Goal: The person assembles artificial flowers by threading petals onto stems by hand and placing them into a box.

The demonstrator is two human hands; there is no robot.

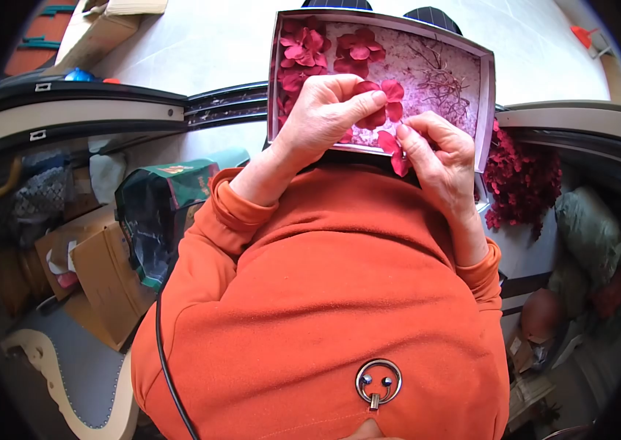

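Observation:
My left hand [325,114] pinches a red fabric flower [392,99] between thumb and fingertips, over a shallow box [485,103] on my lap. Lower and to the right, my right hand [442,158] has thumb and fingers closed on a second red flower piece [394,154], close to the first. More red flowers [304,45] are heaped along the box's left side, and another red flower [359,48] is at its top middle. Thin dark red stems [442,81] lie tangled in the right part of the box.
A large bunch of dark red flowers [519,180] is on the right, beside the box. To the left are a green bag [171,191] and an open cardboard box [108,271]. A dark door track [226,106] crosses behind. A black cable [160,345] runs down my left side.

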